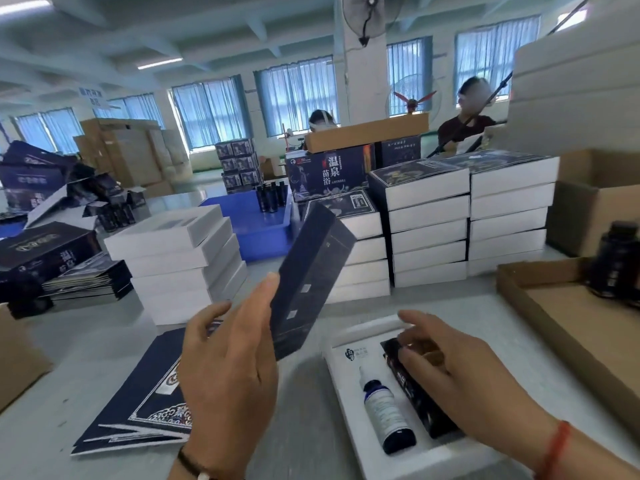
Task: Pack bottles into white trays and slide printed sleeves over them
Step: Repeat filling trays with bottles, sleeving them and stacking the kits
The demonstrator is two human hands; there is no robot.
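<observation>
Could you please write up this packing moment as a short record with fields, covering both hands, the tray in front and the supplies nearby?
left hand: the left hand holds a dark printed sleeve raised and tilted above the table
right hand: the right hand rests straight fingers on a dark box in the tray
tray: white tray holding a dropper bottle beside the dark box
flat sleeves: pile of flat sleeves on the table, under the left hand
empty trays: stack of white trays behind the left hand
finished packs: sleeved boxes stacked behind

Single head-worn view looks forward and down, close over the table [304,393].
</observation>
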